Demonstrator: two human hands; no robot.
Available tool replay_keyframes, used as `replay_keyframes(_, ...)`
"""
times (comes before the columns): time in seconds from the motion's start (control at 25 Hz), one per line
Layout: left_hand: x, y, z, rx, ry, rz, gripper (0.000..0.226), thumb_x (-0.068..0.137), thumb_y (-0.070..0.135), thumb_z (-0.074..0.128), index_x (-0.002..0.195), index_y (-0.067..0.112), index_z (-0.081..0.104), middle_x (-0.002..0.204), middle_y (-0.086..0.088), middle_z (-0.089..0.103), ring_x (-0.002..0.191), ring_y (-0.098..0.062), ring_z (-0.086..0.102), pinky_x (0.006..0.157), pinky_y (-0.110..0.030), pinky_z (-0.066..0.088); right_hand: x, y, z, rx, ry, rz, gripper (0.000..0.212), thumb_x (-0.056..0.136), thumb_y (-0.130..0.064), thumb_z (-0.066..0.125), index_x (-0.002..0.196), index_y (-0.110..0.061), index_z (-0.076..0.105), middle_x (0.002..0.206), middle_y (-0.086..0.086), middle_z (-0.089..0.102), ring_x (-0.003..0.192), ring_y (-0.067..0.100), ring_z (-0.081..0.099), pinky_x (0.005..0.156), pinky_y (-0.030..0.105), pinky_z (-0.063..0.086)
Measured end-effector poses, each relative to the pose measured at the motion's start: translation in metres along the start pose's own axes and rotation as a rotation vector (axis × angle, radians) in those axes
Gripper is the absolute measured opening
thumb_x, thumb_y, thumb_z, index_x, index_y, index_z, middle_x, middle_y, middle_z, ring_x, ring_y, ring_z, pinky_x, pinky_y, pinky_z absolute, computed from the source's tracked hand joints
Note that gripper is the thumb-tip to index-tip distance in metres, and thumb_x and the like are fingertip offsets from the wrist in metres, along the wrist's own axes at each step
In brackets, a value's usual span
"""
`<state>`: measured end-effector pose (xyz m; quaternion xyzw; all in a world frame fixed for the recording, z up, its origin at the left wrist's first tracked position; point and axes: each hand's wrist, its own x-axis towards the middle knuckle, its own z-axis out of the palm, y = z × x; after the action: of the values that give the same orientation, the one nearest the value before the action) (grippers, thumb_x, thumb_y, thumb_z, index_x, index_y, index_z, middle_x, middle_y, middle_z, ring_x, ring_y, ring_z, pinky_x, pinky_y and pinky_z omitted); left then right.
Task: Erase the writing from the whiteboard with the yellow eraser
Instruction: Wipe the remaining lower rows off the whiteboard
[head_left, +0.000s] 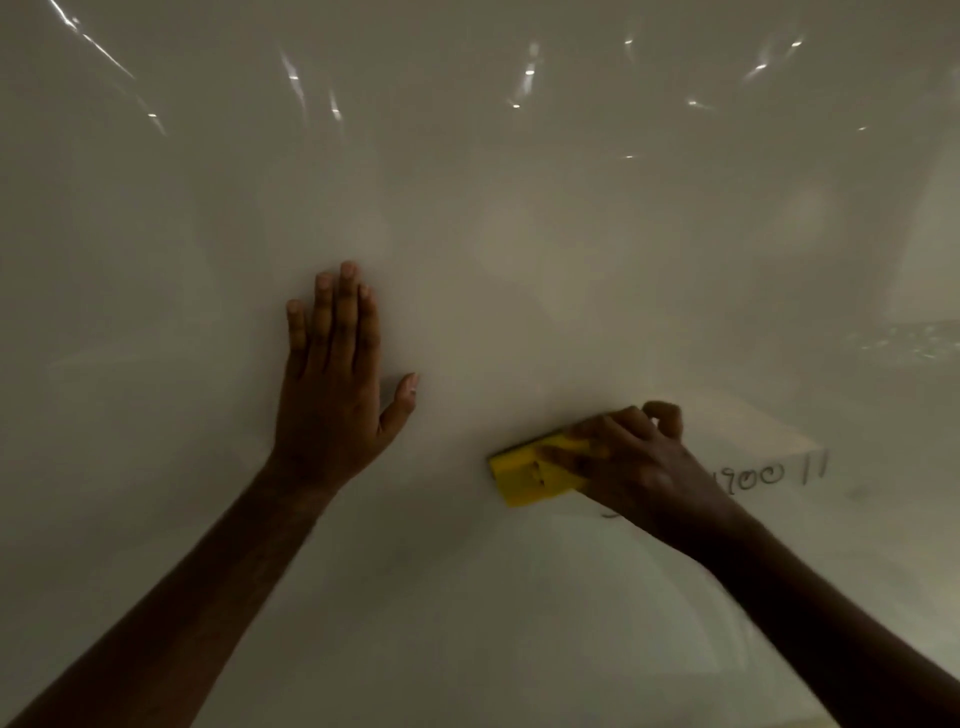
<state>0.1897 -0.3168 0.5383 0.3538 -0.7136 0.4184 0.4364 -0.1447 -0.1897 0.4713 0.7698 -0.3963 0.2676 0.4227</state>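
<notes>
A glossy whiteboard (467, 208) fills the whole head view. My right hand (639, 462) grips the yellow eraser (530, 475) and holds it against the board, right of centre and low. Dark handwriting (774, 475) shows just right of that hand, partly hidden behind my wrist. A short dark stroke (610, 514) peeks out below the hand. My left hand (332, 379) lies flat on the board left of centre, with fingers straight and the thumb spread.
Bright reflections of lights (527, 73) streak the upper part of the board. A faint reflected shape (914, 338) shows at the right edge. Both forearms reach in from the bottom corners.
</notes>
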Motion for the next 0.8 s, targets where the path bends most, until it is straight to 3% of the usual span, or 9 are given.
replay_keyframes(0.12,0.018,0.021,0.002,-0.031,0.016,0.036,0.086,0.109,0.048,0.044,0.168,-0.009,0.017,0.176,-0.030,0.013,0.166,-0.045,0.009,0.135,-0.057,0.000,0.018,-0.018,0.012,0.029,0.022,0.007,0.041,0.107,-0.036,0.060,0.147,-0.041,0.056,0.129,-0.002,0.065,0.113,0.022,0.054,0.090,0.046,0.037)
replay_keyframes(0.28,0.024,0.027,0.002,-0.040,0.029,0.037,0.085,0.110,0.047,0.044,0.167,-0.009,0.018,0.176,-0.031,0.013,0.166,-0.044,0.007,0.136,-0.055,0.000,-0.061,-0.019,0.028,0.008,-0.153,-0.181,0.044,0.105,-0.031,0.059,0.147,-0.042,0.053,0.136,-0.004,0.062,0.114,0.022,0.058,0.091,0.045,0.036)
replay_keyframes(0.44,0.025,0.030,0.003,-0.019,0.027,0.045,0.084,0.110,0.047,0.043,0.167,-0.009,0.017,0.176,-0.031,0.012,0.165,-0.047,0.009,0.136,-0.055,-0.001,-0.098,0.015,0.007,0.012,-0.148,-0.044,0.046,0.104,-0.032,0.056,0.149,-0.043,0.051,0.134,-0.003,0.063,0.108,0.024,0.063,0.086,0.048,0.036)
replay_keyframes(0.64,0.031,0.045,0.004,-0.015,0.034,0.013,0.085,0.110,0.047,0.041,0.168,-0.009,0.014,0.176,-0.031,0.011,0.164,-0.050,0.010,0.135,-0.057,-0.002,-0.026,0.052,-0.025,0.022,0.062,0.272,0.047,0.096,-0.043,0.064,0.143,-0.041,0.061,0.129,0.000,0.064,0.109,0.026,0.052,0.089,0.044,0.032)
replay_keyframes(0.72,0.032,0.047,0.006,-0.014,0.030,0.011,0.085,0.109,0.048,0.041,0.168,-0.009,0.014,0.177,-0.030,0.009,0.164,-0.049,0.010,0.135,-0.057,-0.002,-0.029,0.044,-0.019,0.024,0.080,0.236,0.045,0.098,-0.042,0.064,0.142,-0.040,0.062,0.128,0.000,0.065,0.108,0.025,0.052,0.089,0.043,0.032)
replay_keyframes(0.8,0.032,0.047,0.006,-0.007,0.025,0.013,0.086,0.109,0.048,0.041,0.168,-0.008,0.013,0.177,-0.030,0.009,0.165,-0.048,0.009,0.135,-0.056,-0.004,-0.064,0.035,-0.005,0.024,-0.018,0.096,0.043,0.102,-0.038,0.061,0.145,-0.041,0.058,0.133,-0.001,0.063,0.110,0.025,0.055,0.088,0.046,0.035)
